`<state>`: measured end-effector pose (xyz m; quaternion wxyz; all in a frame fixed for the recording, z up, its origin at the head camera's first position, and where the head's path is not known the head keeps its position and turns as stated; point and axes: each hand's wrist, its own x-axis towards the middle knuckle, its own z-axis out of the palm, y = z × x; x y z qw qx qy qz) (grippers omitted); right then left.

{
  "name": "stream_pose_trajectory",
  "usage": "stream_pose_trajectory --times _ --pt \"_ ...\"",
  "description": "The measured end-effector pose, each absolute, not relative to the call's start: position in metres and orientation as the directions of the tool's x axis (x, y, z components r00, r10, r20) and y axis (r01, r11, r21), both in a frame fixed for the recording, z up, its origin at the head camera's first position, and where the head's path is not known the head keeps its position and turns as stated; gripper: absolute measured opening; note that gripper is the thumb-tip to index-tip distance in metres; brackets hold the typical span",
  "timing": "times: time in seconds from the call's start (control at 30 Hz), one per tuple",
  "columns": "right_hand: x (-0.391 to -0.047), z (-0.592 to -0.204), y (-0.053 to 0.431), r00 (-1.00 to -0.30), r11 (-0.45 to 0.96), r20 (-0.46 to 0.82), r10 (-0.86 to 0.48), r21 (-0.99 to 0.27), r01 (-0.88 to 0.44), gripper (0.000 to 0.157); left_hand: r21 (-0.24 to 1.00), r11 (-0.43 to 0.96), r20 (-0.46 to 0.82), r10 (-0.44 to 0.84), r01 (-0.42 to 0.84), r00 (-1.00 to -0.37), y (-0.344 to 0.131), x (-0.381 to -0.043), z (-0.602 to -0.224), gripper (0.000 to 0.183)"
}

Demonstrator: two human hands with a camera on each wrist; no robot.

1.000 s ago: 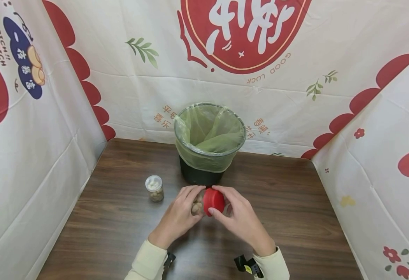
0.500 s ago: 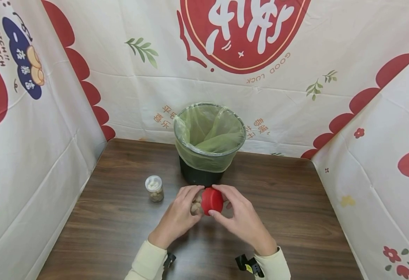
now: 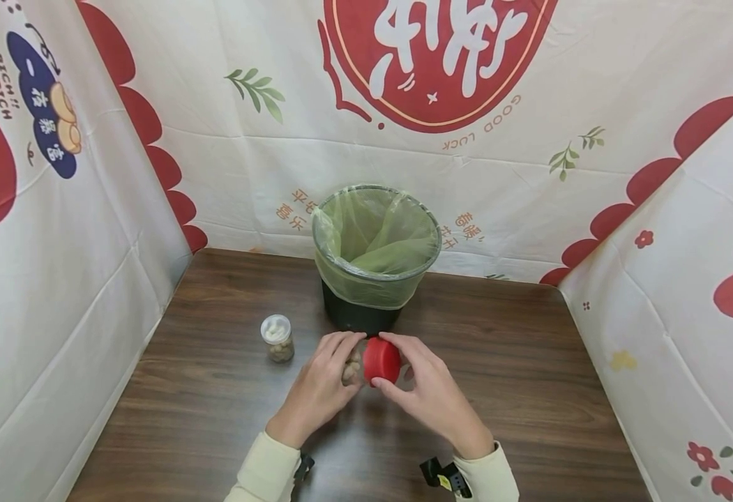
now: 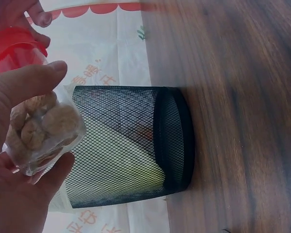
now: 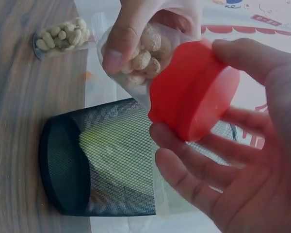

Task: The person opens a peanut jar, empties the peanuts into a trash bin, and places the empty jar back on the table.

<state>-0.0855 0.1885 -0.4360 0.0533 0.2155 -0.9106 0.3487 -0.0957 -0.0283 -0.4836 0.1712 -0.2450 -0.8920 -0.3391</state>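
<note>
Red-lidded jar (image 5: 136, 80) is held sideways above the worktop (image 3: 498, 348), left hand (image 3: 316, 387) gripping its clear body (image 4: 60, 121), right hand (image 3: 432, 390) pinching the lid (image 3: 381, 360); beyond stand another filled jar (image 3: 277, 340) and, farther, a mesh bin (image 3: 356, 319) with a liner (image 3: 366, 287).

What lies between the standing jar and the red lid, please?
In the head view, the left hand and the clear container it grips lie between the standing jar and the red lid.
</note>
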Motion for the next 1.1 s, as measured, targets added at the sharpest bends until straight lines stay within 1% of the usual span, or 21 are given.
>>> stream_pose_trajectory --times 0.17,0.27,0.37,0.47,0.57,0.67,0.77,0.9,1.1 --pt "-0.0862 -0.4351 0.1918 -0.854 0.627 0.312 -0.417 -0.582 -0.519 0.068 0.57 0.635 0.426 0.315 0.522 -0.848 -0.0281 -0.095 -0.4842 0.08" --pt "-0.0864 -0.4344 0.1929 -0.848 0.618 0.309 -0.431 -0.583 -0.527 0.071 0.583 0.632 0.414 0.31 0.51 -0.856 -0.0279 -0.0951 -0.4847 0.08" --pt "-0.0869 -0.4341 0.1932 -0.875 0.641 0.267 -0.404 -0.6 -0.479 0.078 0.572 0.639 0.423 0.309 0.515 -0.852 -0.0277 -0.0955 -0.4848 0.081" --pt "-0.0874 -0.4341 0.1931 -0.917 0.668 0.2 -0.345 -0.634 -0.389 0.081 0.532 0.654 0.451 0.318 0.537 -0.834 -0.0275 -0.0958 -0.4844 0.081" --pt "-0.0877 -0.4345 0.1926 -0.944 0.668 0.132 -0.301 -0.678 -0.307 0.077 0.472 0.675 0.483 0.339 0.567 -0.807 -0.0272 -0.0963 -0.4845 0.08" --pt "-0.0877 -0.4359 0.1921 -0.952 0.655 0.098 -0.291 -0.704 -0.273 0.07 0.424 0.69 0.504 0.358 0.586 -0.786 -0.0269 -0.0964 -0.4849 0.079" --pt "-0.0875 -0.4369 0.1915 -0.946 0.648 0.115 -0.303 -0.703 -0.293 0.065 0.41 0.694 0.51 0.363 0.592 -0.78 -0.0265 -0.0964 -0.4856 0.079" --pt "-0.0869 -0.4366 0.1923 -0.93 0.644 0.167 -0.328 -0.68 -0.35 0.064 0.427 0.688 0.501 0.36 0.587 -0.787 -0.0264 -0.0962 -0.4857 0.079" --pt "-0.0862 -0.4351 0.1967 -0.874 0.633 0.265 -0.408 -0.607 -0.48 0.065 0.471 0.672 0.47 0.358 0.572 -0.807 -0.0262 -0.0953 -0.4845 0.082"
